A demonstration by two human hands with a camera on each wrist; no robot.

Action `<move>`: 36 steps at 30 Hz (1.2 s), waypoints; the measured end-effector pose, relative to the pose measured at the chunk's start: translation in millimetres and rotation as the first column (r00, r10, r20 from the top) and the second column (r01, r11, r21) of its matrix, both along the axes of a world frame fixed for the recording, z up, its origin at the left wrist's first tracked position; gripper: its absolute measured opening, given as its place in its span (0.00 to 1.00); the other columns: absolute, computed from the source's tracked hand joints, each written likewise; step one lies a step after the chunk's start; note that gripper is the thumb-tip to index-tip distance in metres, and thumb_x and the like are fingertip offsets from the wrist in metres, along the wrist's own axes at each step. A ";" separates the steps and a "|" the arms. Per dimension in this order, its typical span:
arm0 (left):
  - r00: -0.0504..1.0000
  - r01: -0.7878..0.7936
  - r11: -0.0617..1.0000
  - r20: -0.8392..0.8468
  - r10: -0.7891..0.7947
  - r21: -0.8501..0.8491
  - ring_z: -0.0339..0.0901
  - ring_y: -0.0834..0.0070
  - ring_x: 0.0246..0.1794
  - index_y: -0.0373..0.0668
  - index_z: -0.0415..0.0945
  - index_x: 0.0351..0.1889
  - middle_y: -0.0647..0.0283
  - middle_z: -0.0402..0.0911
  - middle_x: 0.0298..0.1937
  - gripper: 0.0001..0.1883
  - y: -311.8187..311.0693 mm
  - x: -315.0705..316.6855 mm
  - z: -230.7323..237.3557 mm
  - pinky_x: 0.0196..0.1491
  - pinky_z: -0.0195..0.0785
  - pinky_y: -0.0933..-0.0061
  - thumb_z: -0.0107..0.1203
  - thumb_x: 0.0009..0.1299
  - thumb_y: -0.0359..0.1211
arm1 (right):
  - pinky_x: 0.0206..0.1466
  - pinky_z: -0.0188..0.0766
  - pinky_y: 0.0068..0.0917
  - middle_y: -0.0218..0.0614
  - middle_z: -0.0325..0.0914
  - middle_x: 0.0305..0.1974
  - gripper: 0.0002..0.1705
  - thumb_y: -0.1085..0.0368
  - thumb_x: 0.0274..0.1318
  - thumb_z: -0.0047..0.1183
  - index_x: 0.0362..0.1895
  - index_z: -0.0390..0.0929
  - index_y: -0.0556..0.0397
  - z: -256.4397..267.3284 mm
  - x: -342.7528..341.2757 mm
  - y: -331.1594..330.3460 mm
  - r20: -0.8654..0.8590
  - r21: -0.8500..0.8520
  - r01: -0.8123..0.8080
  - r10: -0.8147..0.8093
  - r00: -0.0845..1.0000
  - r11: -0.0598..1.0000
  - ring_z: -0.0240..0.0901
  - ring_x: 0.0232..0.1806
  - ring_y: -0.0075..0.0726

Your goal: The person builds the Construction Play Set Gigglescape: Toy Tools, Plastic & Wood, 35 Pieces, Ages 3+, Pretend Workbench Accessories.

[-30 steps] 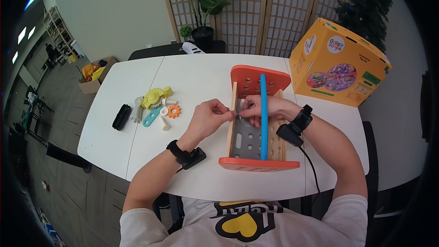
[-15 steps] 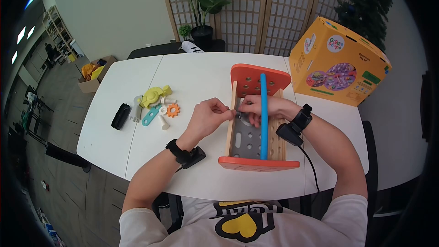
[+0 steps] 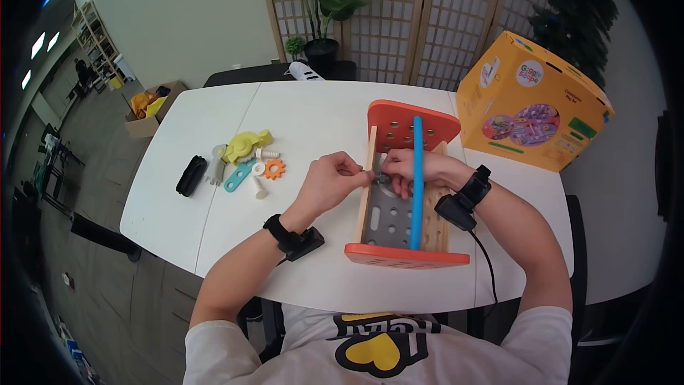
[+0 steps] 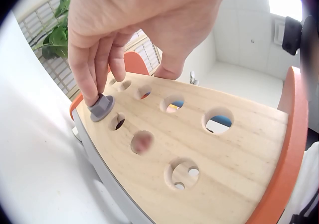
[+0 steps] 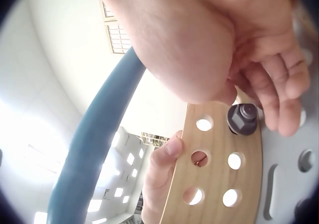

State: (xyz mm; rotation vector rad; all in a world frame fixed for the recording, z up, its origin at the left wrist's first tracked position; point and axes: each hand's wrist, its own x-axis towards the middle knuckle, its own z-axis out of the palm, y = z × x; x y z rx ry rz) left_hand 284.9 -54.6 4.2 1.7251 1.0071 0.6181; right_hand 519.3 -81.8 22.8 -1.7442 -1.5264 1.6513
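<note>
An orange-ended toy toolbox (image 3: 413,125) with a blue bar handle (image 3: 418,199) stands on the table. Through a hole in its left wooden panel (image 4: 209,154) goes a grey bolt, its hex head (image 4: 102,107) outside. A fingertip of my left hand (image 3: 331,182) presses on that head, while the thumb rests on the panel's top edge. Inside the box, a dark grey nut (image 5: 243,118) sits on the bolt's end against the panel. My right hand (image 3: 420,166) reaches under the handle, fingers bent close beside the nut; the palm hides part of them, so I cannot tell whether they pinch it.
Left of the box lie a yellow-green toy piece (image 3: 246,146), a teal strip (image 3: 239,175), an orange gear (image 3: 274,169) and pale screws (image 3: 259,187). Farther left is a black case (image 3: 192,175). A yellow carton (image 3: 531,103) stands at the back right. A cable (image 3: 486,264) hangs from my right wrist camera.
The head view has shifted slightly, so the box appears a little farther right. Both hands stay at the left panel, with only a small shift of the right fingers by the nut.
</note>
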 end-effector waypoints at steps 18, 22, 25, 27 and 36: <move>0.998 0.008 1.000 -0.057 -0.009 -0.006 0.86 0.77 0.39 0.35 0.81 0.36 0.59 0.89 0.35 0.13 2.5 0.1 0.8 0.48 0.77 0.78 0.68 0.67 0.36 | 0.25 0.74 0.21 0.36 0.82 0.27 0.16 0.61 0.75 0.49 0.57 0.69 0.58 -1.1 1.7 -1.7 -0.024 0.021 -0.066 0.066 0.998 0.998 0.81 0.24 0.26; 0.998 0.007 1.000 -0.063 -0.008 -0.007 0.86 0.77 0.39 0.35 0.81 0.36 0.59 0.89 0.35 0.13 2.5 0.4 0.4 0.48 0.77 0.78 0.69 0.67 0.36 | 0.29 0.77 0.24 0.33 0.80 0.27 0.15 0.61 0.73 0.52 0.47 0.75 0.64 1.2 0.5 -4.5 -0.020 0.082 -0.124 0.126 0.992 0.989 0.80 0.26 0.29; 0.999 0.001 1.000 -0.041 -0.001 -0.003 0.86 0.77 0.37 0.35 0.81 0.35 0.59 0.88 0.33 0.15 2.7 0.3 -0.6 0.45 0.77 0.77 0.70 0.65 0.39 | 0.29 0.77 0.23 0.34 0.81 0.26 0.17 0.59 0.75 0.49 0.42 0.77 0.63 -2.2 2.0 -0.6 -0.035 0.041 -0.126 0.127 0.991 0.991 0.80 0.25 0.29; 1.000 -0.007 1.000 0.007 0.007 0.015 0.85 0.76 0.33 0.36 0.80 0.32 0.58 0.87 0.30 0.19 4.2 0.4 -6.4 0.40 0.77 0.76 0.72 0.62 0.44 | 0.29 0.77 0.23 0.34 0.81 0.26 0.19 0.57 0.77 0.47 0.40 0.79 0.62 -2.9 3.3 0.7 -0.042 -0.013 -0.116 0.115 0.992 0.993 0.80 0.24 0.28; 0.999 0.008 1.000 -0.040 -0.008 -0.010 0.85 0.78 0.39 0.35 0.81 0.36 0.60 0.88 0.34 0.13 2.2 0.3 -0.7 0.48 0.76 0.78 0.69 0.67 0.37 | 0.27 0.76 0.22 0.34 0.82 0.25 0.22 0.53 0.76 0.48 0.39 0.79 0.63 -1.9 1.6 -5.1 -0.030 0.092 -0.103 0.106 0.994 0.990 0.81 0.24 0.29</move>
